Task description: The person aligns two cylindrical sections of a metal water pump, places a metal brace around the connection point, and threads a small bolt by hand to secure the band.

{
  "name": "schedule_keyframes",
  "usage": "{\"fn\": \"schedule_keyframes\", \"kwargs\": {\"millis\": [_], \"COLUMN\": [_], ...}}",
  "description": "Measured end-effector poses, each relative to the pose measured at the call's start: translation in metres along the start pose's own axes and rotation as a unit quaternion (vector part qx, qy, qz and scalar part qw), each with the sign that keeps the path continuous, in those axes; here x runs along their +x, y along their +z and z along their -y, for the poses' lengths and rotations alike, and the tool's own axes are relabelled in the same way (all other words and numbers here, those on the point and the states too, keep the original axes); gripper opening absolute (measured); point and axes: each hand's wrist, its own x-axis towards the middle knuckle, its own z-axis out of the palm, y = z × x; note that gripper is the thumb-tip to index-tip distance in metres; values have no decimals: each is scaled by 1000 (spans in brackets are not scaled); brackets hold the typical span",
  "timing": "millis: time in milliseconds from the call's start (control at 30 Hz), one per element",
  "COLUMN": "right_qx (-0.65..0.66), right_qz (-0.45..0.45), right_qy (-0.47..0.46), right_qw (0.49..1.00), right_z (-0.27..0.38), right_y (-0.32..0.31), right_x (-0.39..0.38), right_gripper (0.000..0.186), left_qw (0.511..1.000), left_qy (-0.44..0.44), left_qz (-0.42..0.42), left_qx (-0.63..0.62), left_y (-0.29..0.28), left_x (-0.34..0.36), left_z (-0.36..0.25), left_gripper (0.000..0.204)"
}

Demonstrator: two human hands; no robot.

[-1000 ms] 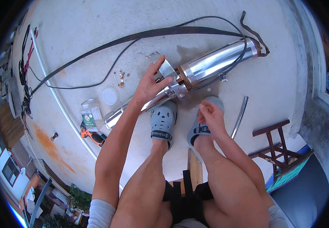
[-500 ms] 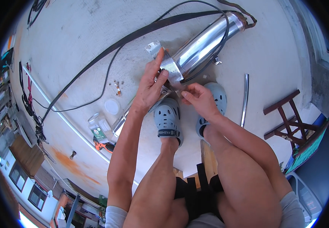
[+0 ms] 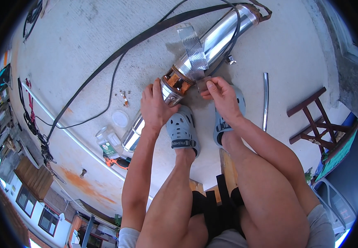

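Observation:
A long polished steel pump [image 3: 222, 33] lies diagonally on the concrete, with an exposed rusty section [image 3: 179, 80] at its middle. My left hand [image 3: 154, 105] grips the pump just below that section, fingers curled over the steel. A perforated metal strip [image 3: 191, 47] now lies across the upper cylinder. My right hand [image 3: 220, 97] pinches its lower, plain end between thumb and fingers, beside the rusty opening. A thin black cable [image 3: 238, 22] loops over the pump, and a small metal clip [image 3: 230, 60] lies to its right.
A clear jar [image 3: 108, 140], round lid [image 3: 120, 119], orange-black drill [image 3: 121, 163] and small parts [image 3: 124, 98] lie left, near a white pipe [image 3: 48, 107]. A steel bar [image 3: 266, 99] and wooden stool [image 3: 307, 120] are right. My sandaled feet [image 3: 181, 128] flank the work.
My left hand has let the perforated strip go and moved down onto the pump body. My right hand has risen and taken the strip's end. The strip has swung upward, uncovering the rusty section.

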Motion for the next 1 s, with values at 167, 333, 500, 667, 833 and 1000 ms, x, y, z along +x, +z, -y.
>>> {"fn": "schedule_keyframes", "kwargs": {"millis": [167, 333, 500, 667, 833, 1000], "right_qx": [-42, -100, -162, -226, -254, -277], "right_qz": [23, 52, 44, 58, 38, 56], "right_qy": [-34, -81, -86, -158, -170, -171], "right_qw": [998, 990, 982, 959, 951, 944], "right_z": [0, 3, 15, 16, 26, 22], "right_y": [5, 21, 41, 48, 52, 59], "right_x": [4, 18, 39, 44, 48, 57], "right_gripper": [21, 18, 14, 12, 13, 13], "left_qw": [993, 975, 953, 949, 928, 927], "left_qy": [3, -19, -12, -38, -62, -51], "left_qz": [68, 151, 189, 222, 224, 197], "left_qx": [-94, -163, -236, -220, -291, -316], "left_y": [-20, -23, -28, -33, -43, -45], "left_x": [23, 51, 60, 67, 71, 70], "left_z": [21, 61, 71, 78, 88, 93], "left_gripper": [104, 114, 119, 128, 115, 107]}}
